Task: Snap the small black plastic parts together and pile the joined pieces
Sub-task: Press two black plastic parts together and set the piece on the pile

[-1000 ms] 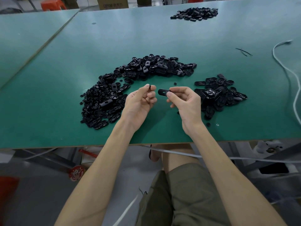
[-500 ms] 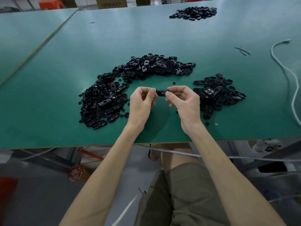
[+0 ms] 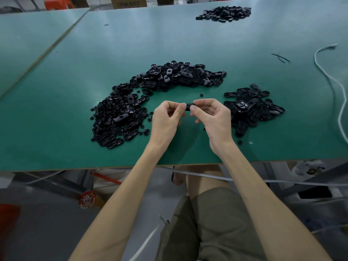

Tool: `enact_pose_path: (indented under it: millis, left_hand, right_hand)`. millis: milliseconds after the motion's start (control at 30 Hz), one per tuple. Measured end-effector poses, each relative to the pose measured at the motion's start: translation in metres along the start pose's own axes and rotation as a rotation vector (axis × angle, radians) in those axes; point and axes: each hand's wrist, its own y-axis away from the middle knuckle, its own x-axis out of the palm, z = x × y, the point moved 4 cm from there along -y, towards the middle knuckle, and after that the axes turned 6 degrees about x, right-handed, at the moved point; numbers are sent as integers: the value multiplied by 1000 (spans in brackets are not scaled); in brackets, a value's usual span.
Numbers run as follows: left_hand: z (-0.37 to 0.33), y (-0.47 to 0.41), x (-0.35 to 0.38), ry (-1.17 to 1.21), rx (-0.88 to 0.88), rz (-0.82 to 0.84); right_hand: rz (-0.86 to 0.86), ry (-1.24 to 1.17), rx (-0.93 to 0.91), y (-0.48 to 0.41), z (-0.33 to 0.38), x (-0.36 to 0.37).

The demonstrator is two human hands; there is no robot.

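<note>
Part (image 3: 188, 107), small and black, is held above the worktop (image 3: 75, 72) between both hands; the left grip (image 3: 166, 117) pinches its left end with curled fingers; the right grip (image 3: 213, 117) pinches the right end; whether the second piece is seated yet I cannot tell. It looks light, stiff and glossy, so likely slippery; best taken by the ends and pressed squarely, lest the tiny insert pop away. To the left lie loose parts (image 3: 131, 110); to the right a smaller pile (image 3: 254, 104), probably joined ones.

Green flat-topped table (image 3: 66, 119): curved heap of small black plastic parts (image 3: 150, 95), centre; smaller heap (image 3: 254, 104), right; third heap (image 3: 224, 14), top; white cable (image 3: 337, 87), right edge.
</note>
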Motion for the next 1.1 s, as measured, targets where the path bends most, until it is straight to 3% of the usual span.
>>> enact_pose_path:
  millis: [667, 967, 1100]
  left_hand:
    - [-9, 3, 0, -76, -8, -25]
    - [-7, 2, -3, 75, -31, -43]
    - [-9, 2, -1, 122, 10, 29]
  right_hand:
    - [37, 9, -1, 2, 1, 1]
    - [76, -54, -22, 1, 0, 3]
    - [94, -45, -13, 0, 0, 3]
